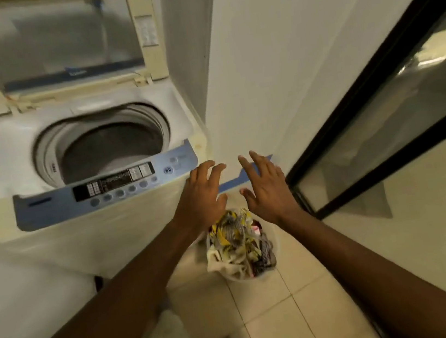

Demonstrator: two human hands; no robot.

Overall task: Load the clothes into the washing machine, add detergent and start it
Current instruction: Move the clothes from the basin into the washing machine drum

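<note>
Room: pale glossy floor tiles [280, 318] underfoot, plain white wall [258, 63] ahead, black-framed glass door [362, 86] along the right.
Washer: cream top-loading washing machine [103, 243] at left, close against the wall corner.
Lid: cream-framed clear plastic lid [46, 41], raised upright at the back.
Drum: round grey metal drum [110, 147], exposed below the lid and somewhat blurred.
Panel: blue plastic control panel [49, 207] across the front edge, with a row of round buttons.
Clothes: heap of yellow, grey and white clothes [237, 241] down on the floor just right of the washer and outside the drum. Piled in what seems to be a pale plastic basket [240, 277], rim too blurred for certainty.
Left hand [201, 197]: released, fingers straight and spread, gripping nothing. Held out above the heap, beside the panel's right end.
Right hand [267, 188]: released too, fingers splayed, gripping nothing. Above the heap's far side, near the other hand without touching.
</note>
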